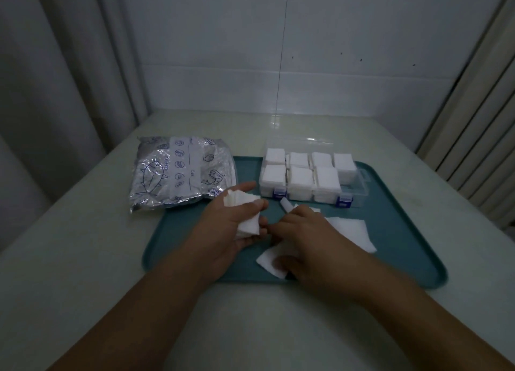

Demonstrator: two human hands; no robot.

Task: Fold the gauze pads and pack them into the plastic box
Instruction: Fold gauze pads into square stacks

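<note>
My left hand [223, 225] holds a folded white gauze pad [246, 212] between thumb and fingers above the teal tray [404, 231]. My right hand [303, 237] lies on loose gauze pads [351, 231] spread on the tray, its fingers curled over a sheet; one pad corner [271, 262] sticks out under its thumb. The clear plastic box [359, 186] stands at the tray's back, its compartments filled with stacks of folded gauze [299, 180]. Blue latches show on its front.
A silvery printed bag [181, 173] lies left of the box, partly on the tray's back left corner. The tray sits on a pale table against a white wall. A curtain hangs at the left and slatted panels stand at the right.
</note>
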